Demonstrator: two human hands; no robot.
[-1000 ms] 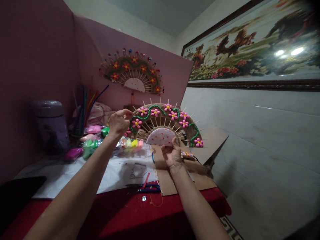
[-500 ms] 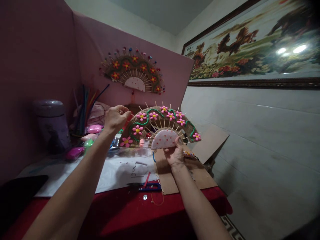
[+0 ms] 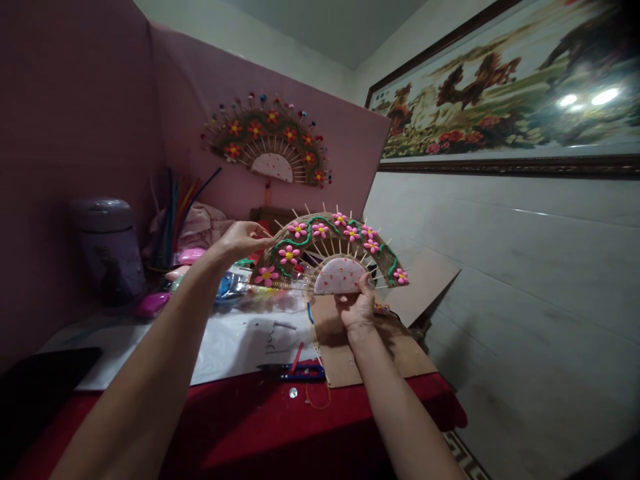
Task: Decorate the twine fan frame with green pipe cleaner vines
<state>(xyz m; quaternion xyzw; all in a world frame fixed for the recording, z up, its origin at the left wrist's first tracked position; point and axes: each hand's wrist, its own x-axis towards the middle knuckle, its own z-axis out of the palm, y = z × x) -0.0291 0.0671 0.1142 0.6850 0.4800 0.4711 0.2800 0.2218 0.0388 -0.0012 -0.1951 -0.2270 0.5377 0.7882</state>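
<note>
A half-round handmade fan is held up over the table, its brown band set with pink flowers and green wavy cord. Thin sticks poke out past the curved rim. My right hand grips the white, red-dotted half-disc at the bottom, thumb in front and fingers behind. At the upper left rim, the fingers of my left hand are pinched together against the band, near a stick end. Exactly what lies between those fingertips is too small to make out.
A similar fan with orange flowers hangs on the pink panel. Blue-handled thread snips lie by a clear gem. Cardboard, white paper, clay packs and a lidded purple bottle are on the table.
My left hand has moved right and slightly down, its fingertips now at the fan's rim. The fan and my right hand have shifted slightly to the right in view.
</note>
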